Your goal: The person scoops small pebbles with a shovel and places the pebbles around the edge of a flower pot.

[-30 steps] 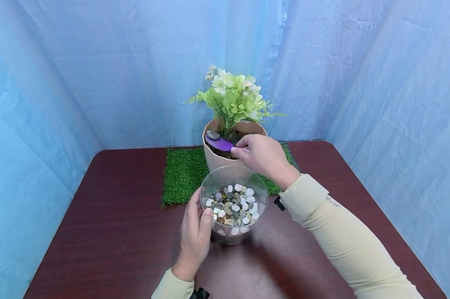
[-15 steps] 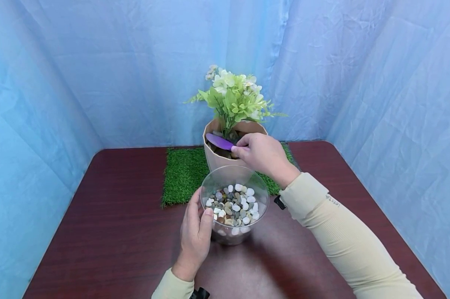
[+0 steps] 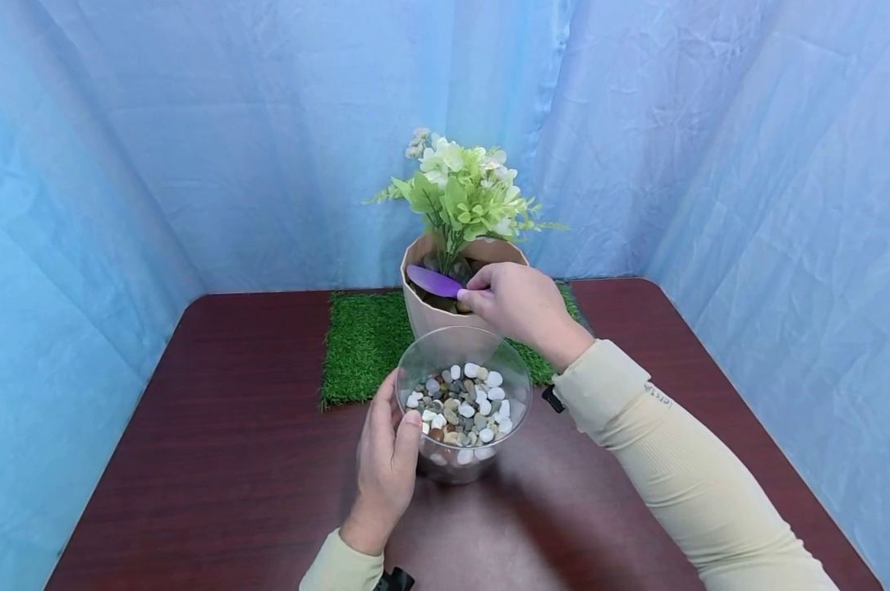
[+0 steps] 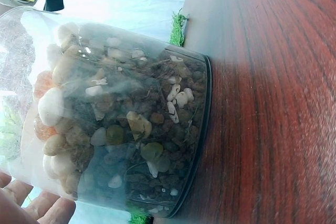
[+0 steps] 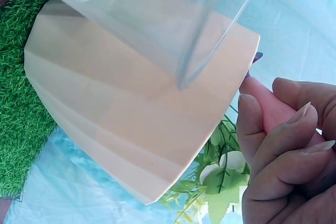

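Pinched in my right hand is a small trowel, with a purple blade and a pink handle visible in the right wrist view. Its blade points left over the opening of a cream faceted flowerpot and carries nothing on top. White flowers with green leaves stand in the pot, dark stones around their stems. My left hand grips the left side of a clear container. White, grey and brown pebbles lie inside it; the left wrist view shows finer gravel below.
Under the pot lies an artificial grass mat. Everything stands on a dark reddish wooden table with rounded far corners. Pale blue curtains enclose the back and both sides.
A grey stone lay on the trowel blade a second ago; half a second later it had slid off into the pot. Both hands have stayed almost in place.
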Available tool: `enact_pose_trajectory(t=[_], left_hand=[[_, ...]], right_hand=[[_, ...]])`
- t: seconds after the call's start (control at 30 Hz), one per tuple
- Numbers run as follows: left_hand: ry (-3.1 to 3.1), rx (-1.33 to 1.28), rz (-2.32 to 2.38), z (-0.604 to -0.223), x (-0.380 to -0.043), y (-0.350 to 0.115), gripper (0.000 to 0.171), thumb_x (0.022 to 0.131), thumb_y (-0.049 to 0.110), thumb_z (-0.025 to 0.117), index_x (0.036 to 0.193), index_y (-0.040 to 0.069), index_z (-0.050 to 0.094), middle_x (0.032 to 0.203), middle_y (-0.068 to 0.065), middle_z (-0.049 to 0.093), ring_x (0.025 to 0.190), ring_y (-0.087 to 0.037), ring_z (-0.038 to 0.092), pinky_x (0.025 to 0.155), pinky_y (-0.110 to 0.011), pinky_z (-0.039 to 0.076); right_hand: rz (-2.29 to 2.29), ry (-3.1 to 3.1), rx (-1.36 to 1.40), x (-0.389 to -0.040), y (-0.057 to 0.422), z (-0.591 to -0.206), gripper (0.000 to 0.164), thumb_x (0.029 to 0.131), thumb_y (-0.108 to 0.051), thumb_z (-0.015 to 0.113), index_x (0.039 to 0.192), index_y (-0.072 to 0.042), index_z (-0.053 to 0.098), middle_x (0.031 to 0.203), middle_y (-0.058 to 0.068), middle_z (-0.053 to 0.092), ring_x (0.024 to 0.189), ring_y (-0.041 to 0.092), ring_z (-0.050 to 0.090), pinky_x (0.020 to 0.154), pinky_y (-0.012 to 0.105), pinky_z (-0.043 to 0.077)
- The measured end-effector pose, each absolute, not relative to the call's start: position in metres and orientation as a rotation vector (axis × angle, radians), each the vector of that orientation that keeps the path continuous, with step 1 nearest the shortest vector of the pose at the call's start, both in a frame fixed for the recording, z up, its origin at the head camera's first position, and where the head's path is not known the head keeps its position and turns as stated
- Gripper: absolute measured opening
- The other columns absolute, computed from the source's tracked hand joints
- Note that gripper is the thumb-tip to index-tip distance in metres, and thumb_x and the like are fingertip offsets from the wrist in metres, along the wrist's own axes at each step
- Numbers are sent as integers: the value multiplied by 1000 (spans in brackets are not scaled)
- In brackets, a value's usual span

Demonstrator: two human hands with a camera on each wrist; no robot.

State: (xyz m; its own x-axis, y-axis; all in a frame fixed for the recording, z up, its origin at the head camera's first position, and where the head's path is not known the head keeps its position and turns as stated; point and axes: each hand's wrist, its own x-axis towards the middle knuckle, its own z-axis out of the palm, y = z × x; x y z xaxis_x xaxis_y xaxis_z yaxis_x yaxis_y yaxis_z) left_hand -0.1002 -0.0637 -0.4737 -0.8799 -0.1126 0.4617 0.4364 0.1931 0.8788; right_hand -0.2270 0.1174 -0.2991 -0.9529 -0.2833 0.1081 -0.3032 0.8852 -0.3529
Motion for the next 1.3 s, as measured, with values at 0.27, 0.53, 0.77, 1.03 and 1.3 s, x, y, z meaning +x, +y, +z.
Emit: enact_pose_trajectory(t=[0.27,0.53,0.77,1.03,1.3], left_hand=[[-2039,-300,-1741,-473,-100,-63,55,108,15,50,161,12,36,154,-15,49,137,-35,57,110,-51,51],[-2034,-313,-1727,-474,-101,-64,56,107,14,49,161,12,36,154,-18,49,137,-36,57,109,-54,51],[-2058,-300,-1727,-474,-100,-64,56,107,14,49,162,14,36,155,-15,48,138,-34,56,112,-44,50],[-2053,-303,-1715,-474,-100,-64,57,106,10,50,161,13,37,155,-16,49,138,-35,56,112,-45,50],[-2043,-309,-1721,-473,-100,-64,57,106,9,50,161,12,37,154,-16,49,138,-35,56,112,-48,50]], right_hand=[[473,-2999,483,-226,117,-298,25,101,-41,67,105,-21,81,96,-6,78,83,19,71,72,43,58],[414,-2996,492,-223,118,-299,24,101,-41,67,103,-21,81,92,-6,78,79,19,70,71,43,58],[456,-2987,499,-221,122,-301,27,102,-42,65,107,-20,80,98,-5,79,83,19,71,72,43,58],[501,-2983,484,-217,126,-302,27,102,-43,65,107,-21,81,101,-4,79,87,20,73,72,43,59],[513,-2972,496,-209,133,-304,28,103,-44,64,110,-24,81,97,-6,79,82,16,72,70,41,58]])
